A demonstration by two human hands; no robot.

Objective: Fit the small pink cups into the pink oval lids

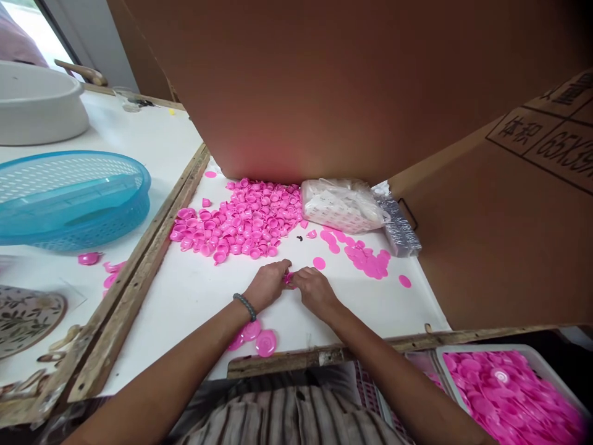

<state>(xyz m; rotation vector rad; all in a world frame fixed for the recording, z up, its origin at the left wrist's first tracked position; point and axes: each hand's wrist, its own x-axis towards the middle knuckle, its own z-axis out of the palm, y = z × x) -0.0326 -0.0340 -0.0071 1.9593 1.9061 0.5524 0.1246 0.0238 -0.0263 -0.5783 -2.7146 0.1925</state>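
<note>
A small pink piece (288, 278) sits between the fingertips of both hands, just above the white surface (185, 309) and in front of the wearer; most of it is hidden by the fingers, so its exact shape cannot be told. The left hand (267, 285) pinches it from one side, fingers curled and thumb pressed in; the right hand (317, 293) grips it from the other, its fingers folded, and the two hands nearly meet. A beaded bracelet (244, 306) circles the left wrist. Just beyond the hands lies a lone pink disc (319, 263), with a heap of pink cups (245, 216) to the left and a scatter of flat discs (369, 259) to the right. Near the left forearm rest a few round pink saucers (265, 343). Behind stand a filled clear plastic bag (343, 207) and a wrapped grey block (402, 228), against tall cardboard (324, 93). Farther left, past a wooden strip (130, 296), is a blue basket (115, 216); at lower right, a tub (442, 364) holds many pink pieces.
</note>
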